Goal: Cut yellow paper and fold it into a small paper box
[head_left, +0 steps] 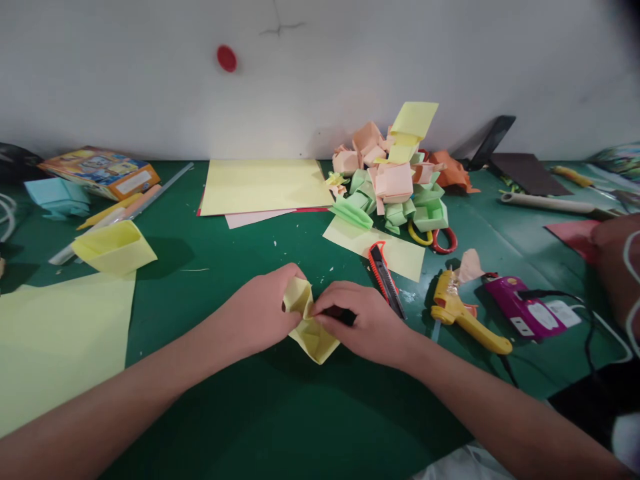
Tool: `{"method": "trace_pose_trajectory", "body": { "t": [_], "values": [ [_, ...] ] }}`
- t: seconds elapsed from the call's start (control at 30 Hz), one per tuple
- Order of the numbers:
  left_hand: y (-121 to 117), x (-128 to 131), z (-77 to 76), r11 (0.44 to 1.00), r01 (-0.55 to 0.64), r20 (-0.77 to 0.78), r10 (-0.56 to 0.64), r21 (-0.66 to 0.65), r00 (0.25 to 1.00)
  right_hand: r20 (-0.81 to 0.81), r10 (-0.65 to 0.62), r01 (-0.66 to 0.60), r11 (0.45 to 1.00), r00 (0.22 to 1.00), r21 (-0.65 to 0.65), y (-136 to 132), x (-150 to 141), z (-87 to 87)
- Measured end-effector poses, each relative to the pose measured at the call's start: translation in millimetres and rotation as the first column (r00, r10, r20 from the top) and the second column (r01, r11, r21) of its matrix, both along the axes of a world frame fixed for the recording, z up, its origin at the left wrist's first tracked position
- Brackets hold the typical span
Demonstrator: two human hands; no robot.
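A small piece of folded yellow paper (316, 341), shaped like an open pocket, is held between both hands above the green table. My left hand (267, 307) wraps round its left side, thumb toward the front and fingers behind. With thumb and index finger, my right hand (367, 323) pinches a fold at the paper's middle. Just beyond the right hand lies an orange and black box cutter (387, 277). Another folded yellow paper piece (115, 248) stands to the left, near a large yellow sheet (65, 347).
Folded pink and green paper pieces (393, 183) are heaped at the back, by red and yellow scissors (444, 240). A yellow glue gun (467, 317) and a purple power strip (525, 310) lie right. Yellow sheets (265, 187) sit against the wall. Someone's arm (620, 267) shows at the right edge.
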State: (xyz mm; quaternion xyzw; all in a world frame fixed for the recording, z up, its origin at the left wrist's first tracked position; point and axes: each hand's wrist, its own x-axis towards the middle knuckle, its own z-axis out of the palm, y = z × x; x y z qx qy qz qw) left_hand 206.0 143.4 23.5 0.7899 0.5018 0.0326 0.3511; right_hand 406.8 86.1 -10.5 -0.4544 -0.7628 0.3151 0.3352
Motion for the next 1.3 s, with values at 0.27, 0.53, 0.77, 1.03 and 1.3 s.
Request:
{"method": "trace_pose_trajectory", "body": {
  "t": [0.27, 0.53, 0.77, 1.03, 1.3],
  "values": [
    [0.8, 2.1, -0.6, 0.997, -0.078, -0.003, 0.078, 0.025, 0.997, -0.089, -0.072, 0.061, 0.991, 0.993, -0.121, 1.8, -0.9, 3.2],
    [-2.1, 3.2, 0.9, 1.0, 0.006, 0.248, -0.008, 0.009, 0.969, -0.075, -0.118, 0.108, 0.986, 0.99, -0.125, 3.8, 0.2, 3.3],
    [-3.9, 3.3, 2.4, 0.999, -0.016, 0.142, 0.01, 0.037, 0.99, -0.066, -0.211, 0.193, 0.959, 0.975, -0.209, 4.3, 2.1, 4.5],
    [-1.4, 2.7, 0.0, 0.995, -0.054, 0.161, 0.04, 0.082, 0.986, -0.075, -0.188, 0.171, 0.966, 0.979, -0.193, 5.0, 2.9, 3.3],
    [-6.0, 3.8, -0.2, 0.999, 0.015, 0.272, -0.027, 0.046, 0.962, -0.11, -0.241, 0.202, 0.937, 0.964, -0.284, 5.6, 1.6, 5.7]
  ]
}}
